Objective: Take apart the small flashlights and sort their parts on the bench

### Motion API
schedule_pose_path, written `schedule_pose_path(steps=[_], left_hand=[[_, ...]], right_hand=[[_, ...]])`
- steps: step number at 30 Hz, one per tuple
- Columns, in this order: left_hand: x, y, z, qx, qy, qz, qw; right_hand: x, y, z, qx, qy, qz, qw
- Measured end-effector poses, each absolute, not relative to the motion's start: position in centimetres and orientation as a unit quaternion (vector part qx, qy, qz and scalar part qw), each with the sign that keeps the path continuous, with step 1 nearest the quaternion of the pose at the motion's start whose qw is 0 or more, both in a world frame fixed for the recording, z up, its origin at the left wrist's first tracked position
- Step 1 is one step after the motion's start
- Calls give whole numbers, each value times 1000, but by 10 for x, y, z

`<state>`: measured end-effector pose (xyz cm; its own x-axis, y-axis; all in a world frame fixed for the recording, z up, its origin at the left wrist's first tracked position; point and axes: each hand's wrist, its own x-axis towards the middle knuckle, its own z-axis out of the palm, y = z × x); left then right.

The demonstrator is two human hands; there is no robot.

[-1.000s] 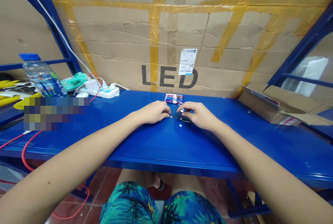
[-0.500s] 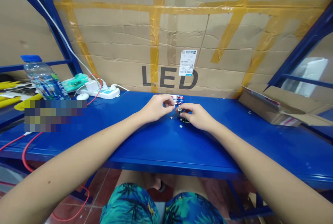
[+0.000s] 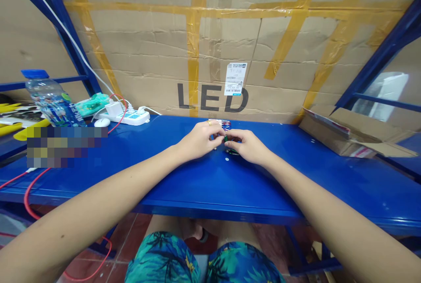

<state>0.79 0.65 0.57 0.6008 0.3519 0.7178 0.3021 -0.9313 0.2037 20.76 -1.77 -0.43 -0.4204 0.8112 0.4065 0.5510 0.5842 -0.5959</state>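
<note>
My left hand [image 3: 199,138] and my right hand [image 3: 246,145] meet over the middle of the blue metal shelf [image 3: 210,182]. Both are pinched round a small dark green part [image 3: 225,138] held between the fingertips, too small to name. A small silver disc [image 3: 227,158] lies on the shelf just below the hands, and another dark piece [image 3: 233,152] sits under my right fingers. A row of small red, white and blue items [image 3: 222,122] lies just behind the hands.
A taped cardboard wall printed LED [image 3: 212,97] closes the back. At the left are a water bottle [image 3: 52,101], a white power strip [image 3: 126,116] with a red cable, and yellow gloves [image 3: 9,118]. An open cardboard box [image 3: 348,136] lies at the right.
My hands lifted from the shelf surface and came together. The fingertips now pinch the small green part between them, where earlier they rested apart beside the loose discs.
</note>
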Motion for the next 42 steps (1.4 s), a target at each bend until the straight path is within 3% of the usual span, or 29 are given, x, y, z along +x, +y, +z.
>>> schedule_pose_path(steps=[5, 10, 14, 20, 27, 34, 42], left_hand=[[3, 5, 9, 876, 271, 391, 86], [-5, 17, -1, 933, 289, 201, 75], [-5, 23, -5, 948, 265, 157, 76], [-3, 19, 1, 920, 319, 178, 142], [6, 6, 7, 869, 260, 414, 69], [9, 4, 3, 899, 195, 392, 20], [7, 2, 6, 898, 189, 395, 39]], right_hand=[[209, -17, -4, -426, -805, 195, 365], [210, -16, -3, -437, -797, 195, 370], [209, -16, -5, -443, -797, 198, 360], [210, -15, -6, -449, -798, 205, 347], [209, -16, -4, -450, -794, 206, 353], [207, -18, -4, -431, -795, 236, 354], [207, -18, -4, -420, -780, 280, 370]])
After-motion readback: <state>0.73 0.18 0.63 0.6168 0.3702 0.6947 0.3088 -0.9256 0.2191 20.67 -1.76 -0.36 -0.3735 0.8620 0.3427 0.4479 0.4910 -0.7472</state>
